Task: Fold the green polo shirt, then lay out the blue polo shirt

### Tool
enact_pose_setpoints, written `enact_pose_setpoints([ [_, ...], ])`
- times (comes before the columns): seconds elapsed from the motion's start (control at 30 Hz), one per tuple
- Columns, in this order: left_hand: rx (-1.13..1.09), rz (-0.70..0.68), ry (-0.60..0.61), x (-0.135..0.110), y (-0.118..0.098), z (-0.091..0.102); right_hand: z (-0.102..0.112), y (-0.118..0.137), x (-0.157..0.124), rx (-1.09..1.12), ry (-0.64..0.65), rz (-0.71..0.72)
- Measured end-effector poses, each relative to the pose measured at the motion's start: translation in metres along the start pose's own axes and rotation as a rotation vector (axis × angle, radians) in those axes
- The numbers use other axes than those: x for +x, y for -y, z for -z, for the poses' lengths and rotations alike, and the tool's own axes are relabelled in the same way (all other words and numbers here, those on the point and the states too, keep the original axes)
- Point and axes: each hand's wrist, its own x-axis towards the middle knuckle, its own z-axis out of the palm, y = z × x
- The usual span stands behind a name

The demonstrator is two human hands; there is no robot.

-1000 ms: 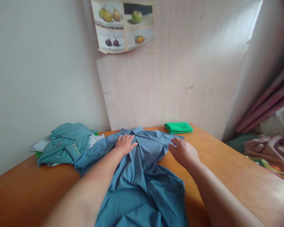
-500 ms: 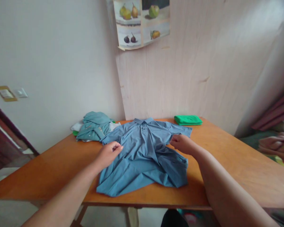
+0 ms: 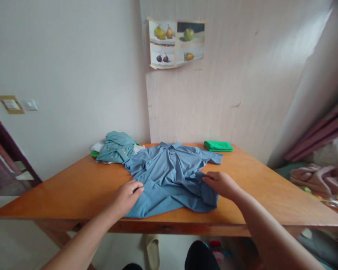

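A blue collared shirt (image 3: 171,172) lies spread face up on the wooden table (image 3: 73,187), collar toward the wall. My left hand (image 3: 126,197) pinches the shirt's left side edge near the hem, fingers closed on the cloth. My right hand (image 3: 221,184) grips the shirt's right side edge, fingers curled into the fabric. Both hands sit close to the table's front edge.
A heap of teal and white clothes (image 3: 115,148) lies at the back left of the table. A folded green cloth (image 3: 218,146) sits at the back right. A fruit picture (image 3: 176,43) hangs on the wall. Pink bedding (image 3: 312,178) lies to the right.
Both hands have slid from the collar and shoulder down the shirt's sides toward the hem and closed on the edges. The view has pulled back from the table.
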Motion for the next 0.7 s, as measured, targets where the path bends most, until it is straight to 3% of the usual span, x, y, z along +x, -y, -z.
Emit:
enact_pose_setpoints([
  [0.13, -0.476, 0.172, -0.192, -0.005, -0.014, 0.018, 0.03, 0.001, -0.013, 0.577, -0.494, -0.162],
  [0.23, -0.841, 0.181, -0.296, -0.011, -0.025, 0.039, 0.052, 0.003, -0.033, 0.989, -0.752, -0.113],
  [0.3, -0.969, 0.14, -0.304, -0.019, -0.029, 0.055, 0.063, 0.003, -0.05, 1.093, -0.838, -0.032],
  [0.37, -1.008, 0.129, -0.238, -0.029, -0.03, 0.067, 0.068, 0.0, -0.069, 1.087, -0.847, 0.037],
  [0.47, -0.959, 0.207, 0.024, -0.047, -0.025, 0.076, 0.064, -0.011, -0.094, 0.998, -0.721, 0.009],
  [0.6, -0.802, 0.282, 0.361, -0.062, -0.019, 0.071, 0.05, -0.032, -0.111, 0.974, -0.471, -0.04],
  [0.7, -0.67, 0.294, 0.492, -0.06, -0.019, 0.059, 0.043, -0.044, -0.112, 0.963, -0.318, -0.102],
])
